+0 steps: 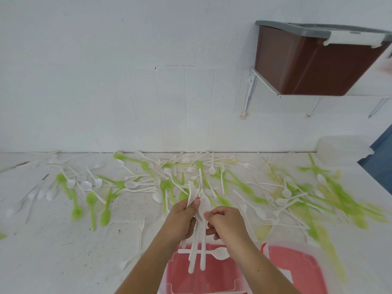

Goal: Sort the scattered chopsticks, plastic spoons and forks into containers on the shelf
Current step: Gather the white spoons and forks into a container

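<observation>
- The left hand, at the lower centre of the frame, grips a bundle of white cutlery. Its fingers are curled round the handles and the thumb is pressed against the front.
- The fork tines of the bundle point up and the handles hang down over the red box at the bottom edge.
- The right hand, just right of the left hand, pinches a white spoon between thumb and forefinger at the base of its bowl. The other fingers are curled beneath.
- The white spoon lies against the bundle.
- A second spoon lies crosswise on the red box.
- Green spoons and white forks lie scattered across the white counter, from left to right along the wall.
- A brown bin with a grey rim stands on a white shelf at the upper right.
- A clear tub stands on the counter at the right, against the wall.
- Whether any chopsticks are present cannot be told.
</observation>
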Tool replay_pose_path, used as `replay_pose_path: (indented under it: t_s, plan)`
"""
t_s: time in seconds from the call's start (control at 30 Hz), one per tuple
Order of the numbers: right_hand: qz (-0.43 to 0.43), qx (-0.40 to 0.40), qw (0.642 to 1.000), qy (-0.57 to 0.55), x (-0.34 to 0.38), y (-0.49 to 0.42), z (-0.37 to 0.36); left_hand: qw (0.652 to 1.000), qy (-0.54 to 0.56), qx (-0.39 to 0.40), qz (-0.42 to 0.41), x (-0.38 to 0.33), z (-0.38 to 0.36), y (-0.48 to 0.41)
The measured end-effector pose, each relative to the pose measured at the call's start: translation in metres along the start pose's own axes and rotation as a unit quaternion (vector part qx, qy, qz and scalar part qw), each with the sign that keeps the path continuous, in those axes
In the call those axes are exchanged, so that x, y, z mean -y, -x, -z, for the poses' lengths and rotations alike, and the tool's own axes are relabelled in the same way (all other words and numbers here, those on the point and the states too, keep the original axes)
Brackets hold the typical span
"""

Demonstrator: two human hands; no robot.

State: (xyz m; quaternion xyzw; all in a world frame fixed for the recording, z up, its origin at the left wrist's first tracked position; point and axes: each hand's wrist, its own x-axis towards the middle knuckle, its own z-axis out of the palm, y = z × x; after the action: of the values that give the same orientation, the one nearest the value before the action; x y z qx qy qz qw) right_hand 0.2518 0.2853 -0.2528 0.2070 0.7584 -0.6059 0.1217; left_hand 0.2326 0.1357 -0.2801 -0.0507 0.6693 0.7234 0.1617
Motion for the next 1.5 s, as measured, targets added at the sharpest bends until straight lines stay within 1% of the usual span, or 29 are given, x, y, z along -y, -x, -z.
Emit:
replay_pose_path:
  t_s: [0.1,0.23,0.37,0.43,0.53,0.57,0.63,0.7,0.83,0.93,1.03,1.13,1.2,1.23,1.3,1.33,1.4,1.43,1.5]
  plan:
    - [-0.018,0.041,0.998,0.035,0.002,-0.004,0.003,1.0,-0.002,-0.022,-0.018,-0.003,-0.008,0.007]
    - [-0.016,0.099,0.987,0.122,0.007,-0.008,0.007,0.999,0.008,-0.038,-0.024,0.001,-0.013,0.011]
    - [0.005,0.115,0.978,0.177,0.01,-0.01,0.01,0.999,0.014,-0.042,-0.003,0.004,-0.011,0.009]
    - [0.01,0.125,0.975,0.185,0.01,-0.01,0.009,0.999,0.015,-0.041,-0.002,0.002,-0.01,0.009]
    - [0.01,0.124,0.98,0.158,0.006,-0.01,0.006,0.999,0.023,-0.042,0.005,0.005,-0.007,0.007]
    - [0.008,0.122,0.984,0.126,0.005,-0.011,0.004,0.998,0.036,-0.043,0.012,0.006,-0.006,0.006]
    - [-0.003,0.122,0.992,0.03,0.001,-0.012,0.002,0.997,0.062,-0.042,0.019,0.005,-0.004,0.007]
    - [-0.016,0.128,0.991,-0.044,-0.001,-0.011,0.004,0.997,0.059,-0.034,0.024,0.002,-0.002,0.008]
    - [-0.016,0.133,0.986,-0.1,-0.005,-0.008,0.009,0.999,-0.011,0.005,0.046,-0.003,0.005,0.014]
    - [-0.005,0.136,0.979,-0.152,-0.008,-0.009,0.016,0.991,-0.116,0.061,0.028,-0.004,0.011,0.023]
    - [0.022,0.133,0.973,-0.185,-0.013,-0.009,0.02,0.959,-0.249,0.134,0.009,-0.004,0.024,0.027]
    - [0.038,0.147,0.972,-0.182,-0.023,-0.006,0.025,0.929,-0.338,0.151,0.008,-0.004,0.035,0.027]
    - [0.048,0.148,0.975,-0.16,-0.029,-0.005,0.029,0.917,-0.365,0.158,-0.008,-0.004,0.035,0.027]
    - [0.065,0.138,0.98,-0.126,-0.031,-0.005,0.031,0.91,-0.382,0.16,-0.02,-0.002,0.035,0.026]
    - [0.139,0.091,0.986,0.005,-0.035,-0.005,0.036,0.889,-0.428,0.157,-0.045,0.003,0.034,0.026]
    - [0.181,0.061,0.979,0.07,-0.037,-0.005,0.038,0.876,-0.454,0.154,-0.053,0.005,0.035,0.026]
    - [0.24,0.029,0.959,0.15,-0.041,-0.002,0.044,0.848,-0.501,0.163,-0.06,0.008,0.037,0.025]
    - [0.256,0.024,0.949,0.18,-0.045,-0.002,0.047,0.837,-0.515,0.176,-0.054,0.009,0.037,0.025]
    - [0.259,0.007,0.934,0.248,-0.056,-0.005,0.051,0.817,-0.536,0.21,-0.032,0.01,0.036,0.021]
